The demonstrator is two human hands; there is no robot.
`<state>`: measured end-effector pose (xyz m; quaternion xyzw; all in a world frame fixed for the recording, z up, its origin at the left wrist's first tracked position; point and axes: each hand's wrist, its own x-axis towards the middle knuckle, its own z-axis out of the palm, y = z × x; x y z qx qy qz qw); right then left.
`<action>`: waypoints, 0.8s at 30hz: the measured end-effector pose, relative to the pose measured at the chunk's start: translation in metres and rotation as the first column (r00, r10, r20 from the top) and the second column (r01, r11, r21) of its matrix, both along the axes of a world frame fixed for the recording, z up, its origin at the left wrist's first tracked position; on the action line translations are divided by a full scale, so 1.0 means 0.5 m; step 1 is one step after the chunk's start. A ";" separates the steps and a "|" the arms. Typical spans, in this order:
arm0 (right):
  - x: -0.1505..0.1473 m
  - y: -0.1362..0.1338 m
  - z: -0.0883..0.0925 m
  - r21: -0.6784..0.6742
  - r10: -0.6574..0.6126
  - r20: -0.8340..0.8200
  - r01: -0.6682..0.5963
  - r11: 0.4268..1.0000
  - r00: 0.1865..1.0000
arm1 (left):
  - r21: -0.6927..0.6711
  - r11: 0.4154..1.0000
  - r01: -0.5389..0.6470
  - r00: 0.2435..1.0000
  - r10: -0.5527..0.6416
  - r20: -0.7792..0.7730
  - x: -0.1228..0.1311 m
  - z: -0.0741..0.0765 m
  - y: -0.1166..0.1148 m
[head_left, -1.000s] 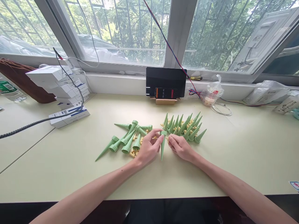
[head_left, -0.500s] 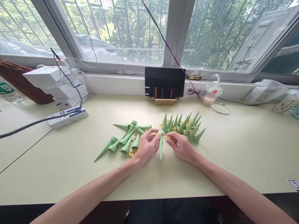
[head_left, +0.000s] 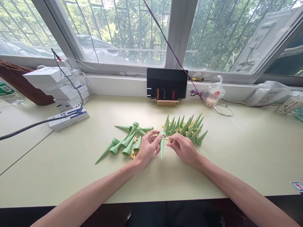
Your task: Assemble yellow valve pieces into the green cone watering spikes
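I log: left hand fingers gripping spike, tip down, in front of phone; right hand fingers pinching peg beside it. Loose spikes front-left of phone, upright spikes front-right.

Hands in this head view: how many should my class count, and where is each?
2. The left hand holds a green spike, beside the lying spikes. The right hand pinches a yellow piece, in front of the standing spikes. No other hand shows.
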<state>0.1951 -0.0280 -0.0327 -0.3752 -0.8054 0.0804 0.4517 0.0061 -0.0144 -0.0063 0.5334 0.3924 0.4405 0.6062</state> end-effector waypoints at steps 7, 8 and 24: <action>0.003 0.001 -0.007 -0.006 0.009 0.005 -0.009 1.000 1.000 | 0.070 0.997 0.017 0.999 -0.015 -0.033 0.000 0.004 -0.001; 0.003 0.001 -0.008 -0.013 0.012 0.004 -0.012 1.000 1.000 | 0.079 0.997 0.022 0.999 -0.019 -0.034 0.000 0.004 -0.001; 0.004 0.001 0.000 -0.131 0.003 -0.032 -0.007 0.991 0.999 | 0.247 0.958 0.142 0.988 -0.123 -0.092 -0.001 -0.016 -0.004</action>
